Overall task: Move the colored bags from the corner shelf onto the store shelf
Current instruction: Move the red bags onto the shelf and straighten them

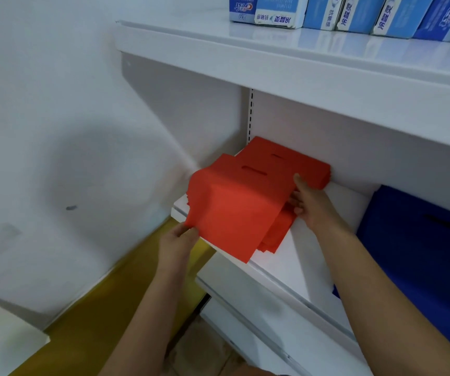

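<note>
A stack of red bags (pixel 248 202) is being held at the centre of the frame, lying on the white shelf (pixel 294 256) with its front edge hanging over the shelf's left end. The lower left corner of the top bag is being pinched by the left hand (pixel 176 244), thumb on top and fingers curled beneath. The right side of the stack is being gripped by the right hand (pixel 309 203), thumb laid on the top bag and fingers tucked under the layers. A second red pile (pixel 299 161) is lying behind, against the back panel, touching the front stack. Blue bags (pixel 419 240) are lying on the same shelf at the right of the frame, well apart from the red ones. Blue and white boxes (pixel 354 12) are standing in a row on the upper shelf (pixel 272 50) at the top right. A strip of yellow floor (pixel 104 316) is being shown at the lower left
</note>
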A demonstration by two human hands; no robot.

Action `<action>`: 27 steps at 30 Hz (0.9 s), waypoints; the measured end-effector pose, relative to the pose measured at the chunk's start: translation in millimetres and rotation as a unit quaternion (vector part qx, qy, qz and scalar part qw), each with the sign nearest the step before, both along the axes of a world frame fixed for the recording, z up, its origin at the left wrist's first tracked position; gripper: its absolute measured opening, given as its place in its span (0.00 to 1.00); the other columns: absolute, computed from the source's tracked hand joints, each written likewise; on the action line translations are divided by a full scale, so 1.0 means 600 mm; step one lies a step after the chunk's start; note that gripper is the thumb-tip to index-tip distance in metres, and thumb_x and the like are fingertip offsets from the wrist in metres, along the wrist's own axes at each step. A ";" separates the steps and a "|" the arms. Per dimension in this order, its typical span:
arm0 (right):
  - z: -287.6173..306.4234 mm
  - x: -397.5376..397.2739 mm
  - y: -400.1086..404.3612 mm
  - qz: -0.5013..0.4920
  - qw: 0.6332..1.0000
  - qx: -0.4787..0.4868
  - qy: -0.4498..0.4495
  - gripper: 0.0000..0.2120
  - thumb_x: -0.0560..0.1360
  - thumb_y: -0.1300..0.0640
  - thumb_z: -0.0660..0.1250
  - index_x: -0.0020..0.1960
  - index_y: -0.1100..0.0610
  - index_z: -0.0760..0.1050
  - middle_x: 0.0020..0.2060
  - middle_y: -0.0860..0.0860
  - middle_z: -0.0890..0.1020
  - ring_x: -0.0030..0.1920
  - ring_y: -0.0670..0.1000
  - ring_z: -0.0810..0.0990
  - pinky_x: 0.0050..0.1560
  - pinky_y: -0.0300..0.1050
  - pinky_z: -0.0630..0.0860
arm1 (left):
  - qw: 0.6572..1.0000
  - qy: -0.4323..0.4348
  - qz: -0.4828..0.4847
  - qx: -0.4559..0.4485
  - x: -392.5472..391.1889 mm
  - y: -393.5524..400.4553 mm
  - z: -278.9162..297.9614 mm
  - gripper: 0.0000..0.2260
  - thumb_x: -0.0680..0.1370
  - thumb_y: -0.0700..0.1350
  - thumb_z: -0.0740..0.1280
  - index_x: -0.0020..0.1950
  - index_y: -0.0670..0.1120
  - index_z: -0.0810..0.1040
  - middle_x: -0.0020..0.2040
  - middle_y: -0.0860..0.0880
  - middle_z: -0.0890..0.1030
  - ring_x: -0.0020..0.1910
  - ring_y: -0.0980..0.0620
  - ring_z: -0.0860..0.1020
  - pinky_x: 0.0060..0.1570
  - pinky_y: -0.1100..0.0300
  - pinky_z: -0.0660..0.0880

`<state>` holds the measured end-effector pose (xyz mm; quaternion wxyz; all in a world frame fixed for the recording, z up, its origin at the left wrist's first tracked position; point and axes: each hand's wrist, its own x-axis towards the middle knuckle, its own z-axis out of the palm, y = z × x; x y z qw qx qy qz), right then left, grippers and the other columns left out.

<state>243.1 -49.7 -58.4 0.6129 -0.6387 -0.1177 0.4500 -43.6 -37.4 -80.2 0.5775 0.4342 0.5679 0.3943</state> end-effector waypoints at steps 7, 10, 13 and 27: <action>0.007 0.022 0.005 0.050 0.982 -0.051 -0.176 0.09 0.72 0.61 0.72 0.49 0.54 0.76 0.31 0.52 0.75 0.27 0.46 0.71 0.21 0.33 0.63 | 0.959 -0.246 0.104 -0.101 0.009 0.048 0.010 0.14 0.80 0.40 0.68 0.64 0.38 0.77 0.56 0.43 0.84 0.53 0.50 0.83 0.54 0.57 0.80; 0.002 0.027 -0.005 0.065 0.977 -0.057 -0.196 0.10 0.72 0.62 0.71 0.37 0.52 0.73 0.30 0.52 0.74 0.28 0.47 0.70 0.25 0.36 0.64 | 0.951 -0.247 0.125 -0.138 0.003 0.056 0.010 0.14 0.79 0.35 0.68 0.64 0.35 0.77 0.56 0.41 0.83 0.47 0.51 0.83 0.41 0.63 0.81; 0.006 0.035 -0.016 0.052 0.980 -0.039 -0.189 0.15 0.73 0.64 0.69 0.32 0.52 0.69 0.28 0.52 0.70 0.27 0.48 0.67 0.21 0.34 0.60 | 0.962 -0.201 0.121 -0.140 -0.002 0.048 0.007 0.21 0.76 0.32 0.70 0.69 0.36 0.72 0.57 0.40 0.82 0.46 0.52 0.82 0.42 0.63 0.81; 0.066 0.027 -0.349 -0.042 0.976 -0.018 -0.211 0.03 0.77 0.61 0.66 0.49 0.57 0.78 0.31 0.50 0.73 0.29 0.45 0.67 0.28 0.37 0.64 | 0.981 -0.157 -0.023 -0.111 0.023 -0.113 0.002 0.03 0.77 0.39 0.71 0.48 0.45 0.79 0.39 0.50 0.80 0.33 0.55 0.74 0.30 0.66 0.74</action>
